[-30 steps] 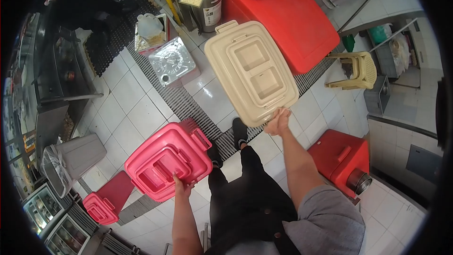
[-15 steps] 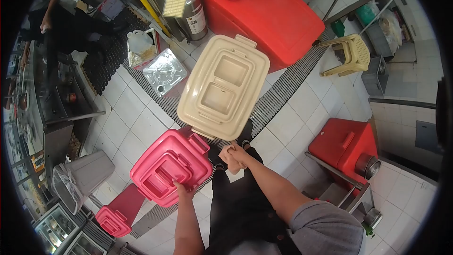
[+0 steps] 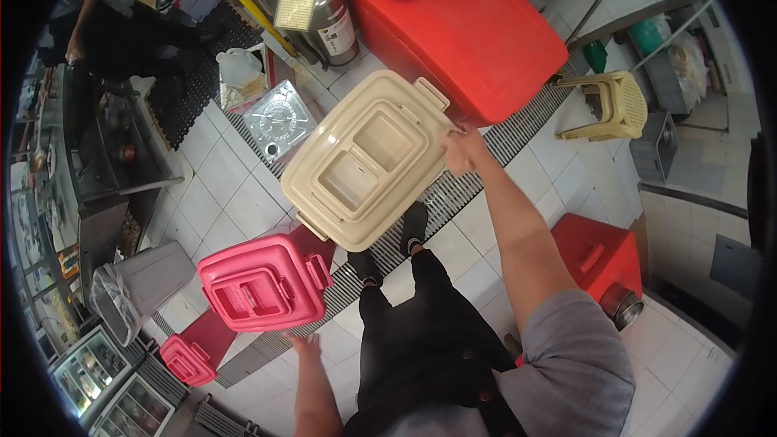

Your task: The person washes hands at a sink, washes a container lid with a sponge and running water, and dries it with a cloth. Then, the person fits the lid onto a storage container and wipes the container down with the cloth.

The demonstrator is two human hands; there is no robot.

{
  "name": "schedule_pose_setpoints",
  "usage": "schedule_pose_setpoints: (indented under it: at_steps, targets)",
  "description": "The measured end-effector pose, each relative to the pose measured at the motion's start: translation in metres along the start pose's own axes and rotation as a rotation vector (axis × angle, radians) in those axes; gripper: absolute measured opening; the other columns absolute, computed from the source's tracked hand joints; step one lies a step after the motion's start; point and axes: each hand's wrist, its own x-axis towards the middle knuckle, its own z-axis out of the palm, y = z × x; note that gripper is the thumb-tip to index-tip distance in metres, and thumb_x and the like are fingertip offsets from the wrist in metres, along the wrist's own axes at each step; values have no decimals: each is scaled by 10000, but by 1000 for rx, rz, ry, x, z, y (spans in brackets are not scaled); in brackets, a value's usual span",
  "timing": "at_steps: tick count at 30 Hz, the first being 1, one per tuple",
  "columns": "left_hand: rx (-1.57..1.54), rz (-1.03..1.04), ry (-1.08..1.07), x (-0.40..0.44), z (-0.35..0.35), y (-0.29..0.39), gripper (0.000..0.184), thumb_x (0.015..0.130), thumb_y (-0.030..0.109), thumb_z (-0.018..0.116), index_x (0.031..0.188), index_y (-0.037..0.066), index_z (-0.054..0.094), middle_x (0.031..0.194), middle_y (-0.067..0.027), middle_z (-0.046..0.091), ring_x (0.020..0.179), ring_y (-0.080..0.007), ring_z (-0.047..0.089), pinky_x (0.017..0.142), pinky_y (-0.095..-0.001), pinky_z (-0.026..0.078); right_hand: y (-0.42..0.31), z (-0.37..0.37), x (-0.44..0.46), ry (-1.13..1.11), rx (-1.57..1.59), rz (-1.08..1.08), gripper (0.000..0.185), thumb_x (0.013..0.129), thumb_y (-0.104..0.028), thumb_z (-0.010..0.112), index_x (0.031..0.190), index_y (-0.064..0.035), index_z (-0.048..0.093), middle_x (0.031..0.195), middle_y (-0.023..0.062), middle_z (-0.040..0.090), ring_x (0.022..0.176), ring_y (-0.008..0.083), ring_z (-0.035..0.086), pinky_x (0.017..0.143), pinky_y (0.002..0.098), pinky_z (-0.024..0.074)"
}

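Head view, beige bin (image 3: pixel 362 163), right fingers (image 3: pixel 455 137) at rim

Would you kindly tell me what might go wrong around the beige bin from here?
The beige bin could knock the tin near its edge if pushed that way. It might also catch the right shoe close by. The right hand, at its rim, could get pinched against the red box.
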Motion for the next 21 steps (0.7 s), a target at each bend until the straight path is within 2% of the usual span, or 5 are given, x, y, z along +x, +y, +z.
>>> schedule_pose_setpoints:
  at_steps: [2, 5, 9, 17, 21]
  targets:
    - [61, -102, -43, 23, -1, -50, 752, 910, 546, 547, 1414, 33, 327, 1404, -198, 401, 1250, -369, 420, 1034, -512, 416, -23, -14, 28, -614, -793, -591, 587, 741, -306, 733, 1225, -9, 583, 1222, 217, 593, 1099, 326, 611, 907, 403, 498]
    - [191, -346, -426, -80, 97, -54, 874, 898, 475, 631, 1450, -35, 184, 1372, -271, 364, 1239, -376, 435, 1068, -469, 406, -70, -19, 20, -403, -120, 261, 522, 827, -326, 668, 1183, 49, 603, 1173, 240, 626, 1065, 331, 629, 876, 405, 500]
    - [335, -143, -692, -106, 224, -24, 1078, 829, 765, 456, 1518, 34, 66, 1535, -267, 172, 1441, -386, 162, 1151, -541, 185, -48, -27, 25, -306, -121, 258, 513, 824, -337, 664, 1215, -10, 603, 1096, 172, 671, 998, 270, 658, 859, 371, 515]
    - [225, -221, -888, -81, 291, 36, 872, 853, 794, 287, 1467, 179, 357, 1497, -92, 387, 1368, -334, 360, 1077, -599, 308, -133, -118, -210, -650, 666, -198, 360, 741, 9, 609, 1095, -52, 608, 905, -40, 625, 827, 48, 583, 697, 228, 495]
    - [277, 120, -1143, -124, 279, 34, 818, 886, 766, 264, 1444, 181, 389, 1450, -73, 455, 1328, -314, 424, 1064, -506, 389, -205, -142, -373, -667, 319, -258, 182, 732, -86, 691, 861, -93, 562, 635, 52, 620, 577, 188, 647, 536, 319, 496]
